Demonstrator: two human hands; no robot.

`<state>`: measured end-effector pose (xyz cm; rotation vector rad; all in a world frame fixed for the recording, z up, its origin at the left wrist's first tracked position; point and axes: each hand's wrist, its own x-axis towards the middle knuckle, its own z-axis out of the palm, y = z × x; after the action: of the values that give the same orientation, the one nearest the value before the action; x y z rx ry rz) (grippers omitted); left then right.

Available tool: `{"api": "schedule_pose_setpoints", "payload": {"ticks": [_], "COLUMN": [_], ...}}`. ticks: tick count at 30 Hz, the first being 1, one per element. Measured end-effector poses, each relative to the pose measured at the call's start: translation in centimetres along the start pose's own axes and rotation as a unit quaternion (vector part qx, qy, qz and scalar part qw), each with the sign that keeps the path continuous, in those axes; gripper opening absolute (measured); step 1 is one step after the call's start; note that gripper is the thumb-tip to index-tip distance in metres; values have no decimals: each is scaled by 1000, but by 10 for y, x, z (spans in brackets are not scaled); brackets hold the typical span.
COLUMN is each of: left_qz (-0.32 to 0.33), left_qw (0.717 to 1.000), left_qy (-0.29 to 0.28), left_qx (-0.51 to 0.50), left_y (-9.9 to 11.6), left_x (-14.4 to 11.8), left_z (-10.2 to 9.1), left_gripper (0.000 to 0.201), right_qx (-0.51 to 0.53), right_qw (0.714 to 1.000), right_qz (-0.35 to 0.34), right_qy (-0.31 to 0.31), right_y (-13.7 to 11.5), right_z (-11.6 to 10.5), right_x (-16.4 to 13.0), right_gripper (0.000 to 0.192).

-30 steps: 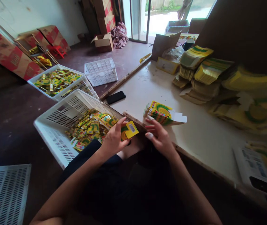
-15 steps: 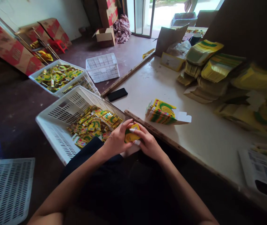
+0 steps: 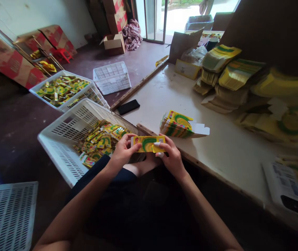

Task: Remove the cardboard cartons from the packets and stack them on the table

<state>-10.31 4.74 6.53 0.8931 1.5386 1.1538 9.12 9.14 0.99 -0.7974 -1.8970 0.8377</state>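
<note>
Between my two hands, a small yellow and green carton (image 3: 147,142) lies lengthwise with its printed face towards me, above my lap. My left hand (image 3: 123,151) pinches its left end, thumb on the front. My right hand (image 3: 172,156) grips the other end, fingers bent over the face. Beneath those fingers shows a small yellow piece; I cannot tell whether it is a flap or a packet. Just left of my hands is a white crate (image 3: 56,146) holding many yellow-green packets (image 3: 103,141). On the table, a row of similar cartons (image 3: 177,122) stands close to my right hand.
The table (image 3: 149,94) has a raised wooden edge. A phone (image 3: 128,106) lies near its left corner. Piled flat cartons (image 3: 240,75) line the table's right side. Another packet-filled crate (image 3: 96,96) and a tipped white crate (image 3: 112,78) are on the floor beyond.
My hands have moved apart towards the carton's ends. The carton, mostly covered by my fingers before, now shows its long printed face. The camera view has shifted slightly.
</note>
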Motion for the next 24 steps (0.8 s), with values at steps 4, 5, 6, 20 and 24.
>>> {"api": "schedule_pose_setpoints", "payload": {"ticks": [4,5,6,20,24], "left_qz": [-27,-25,-19,46,110], "left_qw": [998,998,998,997,957], "left_qy": [13,9,2,-17,103], "left_qx": [-49,-52,-52,66,250], "left_y": [1,2,2,3,18], "left_x": [-4,-5,-6,-5,4], "left_z": [5,6,7,3,-33], "left_gripper": [65,66,66,38,27], "right_qx": [-5,-7,-9,-12,-63], "right_qw": [998,998,998,997,997], "right_qz": [-14,-14,-13,26,46], "right_qy": [-55,-62,-64,-73,18], "right_y": [1,1,1,-2,8], "right_z": [-2,-3,-3,7,-23], "right_x": [-1,-1,-1,1,20], "right_gripper": [17,18,21,72,60]}}
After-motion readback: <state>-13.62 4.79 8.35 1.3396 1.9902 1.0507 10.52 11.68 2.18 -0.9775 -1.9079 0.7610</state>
